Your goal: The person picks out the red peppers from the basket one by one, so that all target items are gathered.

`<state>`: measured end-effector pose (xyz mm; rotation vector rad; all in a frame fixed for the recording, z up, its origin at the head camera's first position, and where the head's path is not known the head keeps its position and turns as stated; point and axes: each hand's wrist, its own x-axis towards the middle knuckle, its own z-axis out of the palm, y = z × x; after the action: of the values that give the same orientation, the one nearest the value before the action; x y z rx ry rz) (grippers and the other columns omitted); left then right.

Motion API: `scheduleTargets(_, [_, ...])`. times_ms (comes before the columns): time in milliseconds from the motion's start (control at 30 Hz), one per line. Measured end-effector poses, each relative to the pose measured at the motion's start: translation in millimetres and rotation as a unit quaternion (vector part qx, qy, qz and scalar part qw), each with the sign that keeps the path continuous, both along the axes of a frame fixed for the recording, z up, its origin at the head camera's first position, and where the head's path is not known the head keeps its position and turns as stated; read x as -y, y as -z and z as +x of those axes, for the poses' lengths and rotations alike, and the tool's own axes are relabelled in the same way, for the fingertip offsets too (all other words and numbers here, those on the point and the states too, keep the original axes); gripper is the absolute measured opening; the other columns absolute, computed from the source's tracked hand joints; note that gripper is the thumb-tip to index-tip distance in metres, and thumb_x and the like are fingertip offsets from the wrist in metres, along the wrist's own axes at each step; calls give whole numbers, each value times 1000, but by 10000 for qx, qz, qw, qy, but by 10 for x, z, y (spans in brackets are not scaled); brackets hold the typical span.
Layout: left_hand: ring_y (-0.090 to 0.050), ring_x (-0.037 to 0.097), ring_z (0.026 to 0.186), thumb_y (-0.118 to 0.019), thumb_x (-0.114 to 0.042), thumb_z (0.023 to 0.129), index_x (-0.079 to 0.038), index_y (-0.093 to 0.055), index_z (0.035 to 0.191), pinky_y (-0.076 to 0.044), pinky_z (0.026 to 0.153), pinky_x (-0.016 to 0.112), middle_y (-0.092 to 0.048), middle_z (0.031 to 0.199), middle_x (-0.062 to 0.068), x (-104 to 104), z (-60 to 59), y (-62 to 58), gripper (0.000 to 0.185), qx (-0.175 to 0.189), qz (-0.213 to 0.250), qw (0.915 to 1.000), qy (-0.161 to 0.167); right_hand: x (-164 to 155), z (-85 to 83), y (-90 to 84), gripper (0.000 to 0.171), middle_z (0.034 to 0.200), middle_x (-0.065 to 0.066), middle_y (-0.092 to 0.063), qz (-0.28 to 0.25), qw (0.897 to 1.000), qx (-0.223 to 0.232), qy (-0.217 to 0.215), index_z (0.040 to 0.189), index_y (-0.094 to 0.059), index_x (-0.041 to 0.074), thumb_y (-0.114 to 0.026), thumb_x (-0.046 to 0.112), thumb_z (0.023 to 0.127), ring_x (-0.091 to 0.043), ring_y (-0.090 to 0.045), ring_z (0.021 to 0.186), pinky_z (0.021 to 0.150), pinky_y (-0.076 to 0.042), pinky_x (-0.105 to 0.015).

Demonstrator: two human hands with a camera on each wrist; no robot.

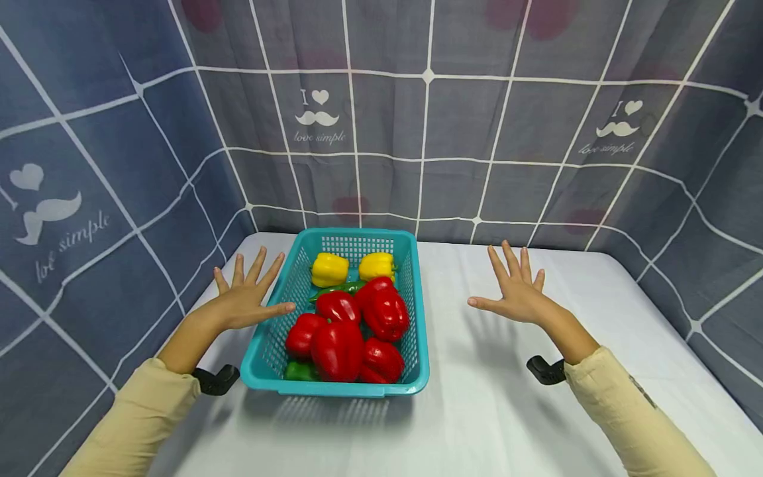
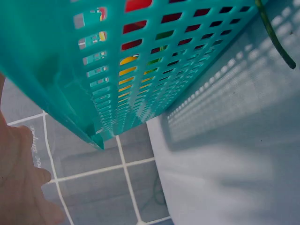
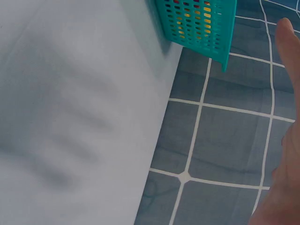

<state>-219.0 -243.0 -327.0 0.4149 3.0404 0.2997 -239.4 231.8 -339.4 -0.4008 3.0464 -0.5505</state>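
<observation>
A teal plastic basket (image 1: 420,318) with perforated walls stands left of the middle of the table. Several red bell peppers (image 1: 337,351) are heaped in its near part, with a green pepper (image 1: 301,371) low at the near left corner. Behind them lie a long green pepper (image 1: 342,289), a yellow bell pepper (image 1: 330,269) and a second yellow bell pepper (image 1: 377,266). My left hand (image 1: 247,301) hovers by the basket's left rim, fingers spread, holding nothing. Well right of the basket, my right hand (image 1: 517,291) is held over the table, its fingers also spread and nothing in it.
A white cloth (image 1: 477,411) covers the table. Grey-blue checked curtains (image 1: 387,119) hang behind it and on both sides. A black wrist mount (image 1: 216,380) sticks out at my left wrist and another mount (image 1: 545,370) at my right.
</observation>
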Motion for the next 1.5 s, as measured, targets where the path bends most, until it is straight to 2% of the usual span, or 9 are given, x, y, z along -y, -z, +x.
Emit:
scheduleTargets(200, [23, 54, 128, -44, -68, 79, -25, 12, 146, 20, 86, 74, 15, 150, 20, 6, -2, 9, 97, 79, -3, 10000, -3, 16, -22, 56, 108, 150, -9, 25, 75, 9999, 53, -78, 147, 11, 20, -55, 66, 75, -38, 34, 130, 90, 12, -75])
scheduleTargets(400, [22, 55, 128, -44, -66, 81, -23, 12, 146, 20, 86, 74, 18, 150, 20, 3, -38, -14, 96, 123, 127, 9998, -12, 60, -47, 21, 108, 150, -8, 26, 64, 9999, 47, -122, 146, 12, 21, -56, 65, 75, -38, 33, 130, 91, 12, -74])
scheduleTargets(633, [20, 56, 128, -42, -63, 84, -21, 15, 145, 16, 87, 75, 17, 150, 21, 29, -83, 12, 94, 340, 586, 9977, -62, 253, -84, -21, 108, 151, -6, 24, -75, 9993, -31, -356, 147, 11, 23, -59, 62, 74, -37, 28, 133, 95, 10, -73])
scheduleTargets(933, [4, 54, 132, -40, -52, 90, -21, 16, 145, 10, 86, 78, 3, 151, 23, 10, -174, 261, 85, 799, 1718, 9814, 294, 706, -36, -65, 111, 152, -4, 22, -271, 9945, -171, -995, 147, 11, 25, -64, 59, 72, -36, 24, 135, 97, 7, -72])
scheduleTargets(1200, [-8, 46, 135, -55, -50, 83, -24, 19, 144, 2, 85, 80, -2, 153, 16, -8, -229, 360, 99, 695, 1990, 9770, 310, 1073, 64, -96, 116, 152, -2, 20, -571, 9833, -222, -1714, 146, 11, 26, -69, 57, 68, -33, 22, 137, 99, 9, -69])
scheduleTargets(1300, [-11, 46, 135, -59, -45, 83, -23, 20, 144, -8, 94, 76, 0, 153, 15, -1, -255, 388, 102, 801, 2305, 9685, 488, 1175, 87, -76, 118, 152, -2, 21, -525, 9791, -209, -1951, 147, 11, 25, -69, 58, 66, -32, 23, 137, 100, 10, -68])
scheduleTargets(1367, [-14, 46, 134, -61, -41, 83, -22, 21, 144, -23, 97, 68, 2, 153, 15, 5, -263, 404, 103, 921, 2528, 9612, 606, 1243, 106, -61, 119, 152, -3, 20, -430, 9762, -232, -2115, 147, 10, 24, -69, 59, 65, -33, 22, 137, 100, 10, -67])
scheduleTargets(1433, [-19, 46, 132, -62, -38, 83, -22, 21, 144, -36, 94, 59, 3, 153, 17, 12, -267, 416, 105, 1056, 2699, 9547, 667, 1312, 127, -51, 120, 152, -3, 19, -334, 9734, -282, -2249, 147, 9, 24, -70, 60, 64, -33, 21, 137, 101, 10, -67])
scheduleTargets(1500, [-24, 48, 130, -62, -38, 83, -21, 22, 144, -41, 91, 55, 1, 152, 19, 12, -266, 413, 105, 1136, 2687, 9543, 645, 1375, 153, -50, 122, 153, -3, 18, -257, 9704, -348, -2377, 147, 7, 23, -71, 60, 62, -33, 19, 138, 101, 8, -68])
